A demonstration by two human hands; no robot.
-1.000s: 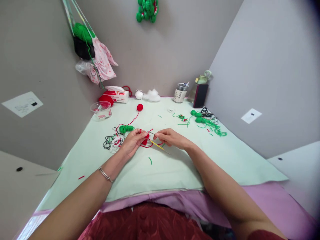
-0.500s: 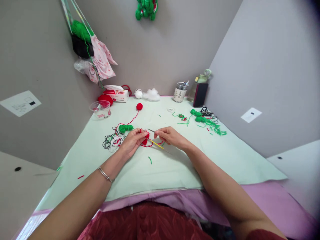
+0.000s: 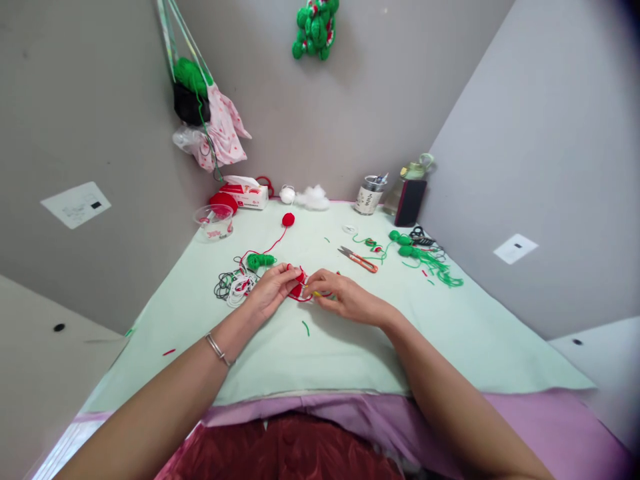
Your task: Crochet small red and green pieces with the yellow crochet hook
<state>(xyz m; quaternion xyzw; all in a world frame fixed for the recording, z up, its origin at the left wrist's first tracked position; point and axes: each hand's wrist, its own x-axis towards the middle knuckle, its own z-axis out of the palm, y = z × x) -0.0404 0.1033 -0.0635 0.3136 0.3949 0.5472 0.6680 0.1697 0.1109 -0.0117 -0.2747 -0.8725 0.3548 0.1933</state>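
Observation:
My left hand (image 3: 273, 290) is closed, pinching a small red crochet piece (image 3: 297, 291) between thumb and fingertips. My right hand (image 3: 345, 295) is close beside it, fingers bent round a yellow crochet hook (image 3: 317, 294); most of the hook is hidden by the fingers. Red yarn (image 3: 280, 238) runs from the piece past my left hand to a small red ball (image 3: 289, 219). Thread snips (image 3: 359, 259) with orange handles lie on the table beyond my right hand, touched by neither hand.
Left of my left hand lie tangled black and white cords (image 3: 235, 287) and a green yarn bundle (image 3: 261, 261). Green crochet pieces (image 3: 413, 251) lie to the right. Along the back stand a clear tub (image 3: 215, 227), a tissue box (image 3: 250, 197), a pen holder (image 3: 370, 197) and a phone (image 3: 411, 203).
My right hand has put the snips down on the table and now holds the yellow hook at the red piece. My left hand keeps its pinch. The view has shifted slightly.

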